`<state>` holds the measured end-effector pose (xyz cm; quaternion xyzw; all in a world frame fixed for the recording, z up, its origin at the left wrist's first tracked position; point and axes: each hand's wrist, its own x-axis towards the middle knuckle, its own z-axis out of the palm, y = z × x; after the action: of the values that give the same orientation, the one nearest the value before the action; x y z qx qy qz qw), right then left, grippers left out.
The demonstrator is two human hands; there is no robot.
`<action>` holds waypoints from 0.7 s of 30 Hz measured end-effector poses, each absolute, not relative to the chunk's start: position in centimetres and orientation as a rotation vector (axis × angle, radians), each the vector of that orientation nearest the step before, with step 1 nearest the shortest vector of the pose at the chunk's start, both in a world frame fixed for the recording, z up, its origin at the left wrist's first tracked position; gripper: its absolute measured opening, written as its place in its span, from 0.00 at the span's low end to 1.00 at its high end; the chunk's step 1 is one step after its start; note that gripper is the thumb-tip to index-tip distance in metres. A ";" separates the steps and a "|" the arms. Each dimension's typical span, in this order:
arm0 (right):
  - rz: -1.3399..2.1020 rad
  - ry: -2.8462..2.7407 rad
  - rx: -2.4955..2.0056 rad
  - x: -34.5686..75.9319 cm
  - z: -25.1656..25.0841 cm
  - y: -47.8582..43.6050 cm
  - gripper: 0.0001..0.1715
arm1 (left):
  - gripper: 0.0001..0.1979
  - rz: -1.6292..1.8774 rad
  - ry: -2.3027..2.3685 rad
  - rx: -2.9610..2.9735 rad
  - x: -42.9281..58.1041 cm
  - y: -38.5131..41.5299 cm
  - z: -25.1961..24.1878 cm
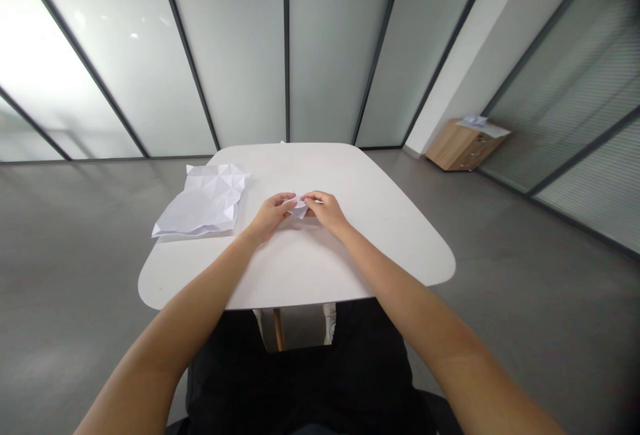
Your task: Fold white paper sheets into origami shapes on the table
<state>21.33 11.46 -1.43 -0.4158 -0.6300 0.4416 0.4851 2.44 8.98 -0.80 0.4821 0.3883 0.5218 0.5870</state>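
Note:
A small piece of folded white paper [299, 209] is held between my two hands over the middle of the table. My left hand [273, 215] pinches its left side with thumb and fingers. On the other side, my right hand [325, 211] grips the paper's right edge, its fingertips close to those of the left. Parts of the paper are hidden behind the fingers, so its full folded shape cannot be made out. To the left lies a stack of creased white paper sheets [205, 202], apart from both hands.
The white table [390, 242] has rounded corners. A wooden cabinet [463, 147] with papers on top stands at the far right by the wall. Frosted glass panels [240, 48] rise behind the table. My legs [300, 382] are beneath its near edge.

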 end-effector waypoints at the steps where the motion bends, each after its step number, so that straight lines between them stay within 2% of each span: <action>1: 1.061 -1.541 -1.017 21.3 -1.5 11.5 0.11 | 0.22 1.222 0.910 1.139 2.5 8.9 -0.8; 6: 1.110 -1.473 -1.004 21.1 -1.4 11.4 0.25 | 0.26 1.194 0.918 1.149 2.5 8.3 -0.4; 9: 1.178 -1.386 -1.002 20.9 -1.1 11.1 0.30 | 0.28 1.204 0.952 1.188 2.6 8.2 -0.2; 16: 1.338 -1.227 -0.960 20.7 -0.2 10.4 0.24 | 0.33 1.214 0.977 1.294 2.3 8.6 -0.8; 21: 1.377 -1.182 -0.962 20.6 -0.2 10.6 0.20 | 0.33 1.239 0.911 1.355 2.2 8.9 -1.0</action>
<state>20.62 10.61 -0.17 -0.4007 -0.4926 0.5738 0.5172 2.16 8.90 -0.96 0.5648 0.3799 0.5165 0.5194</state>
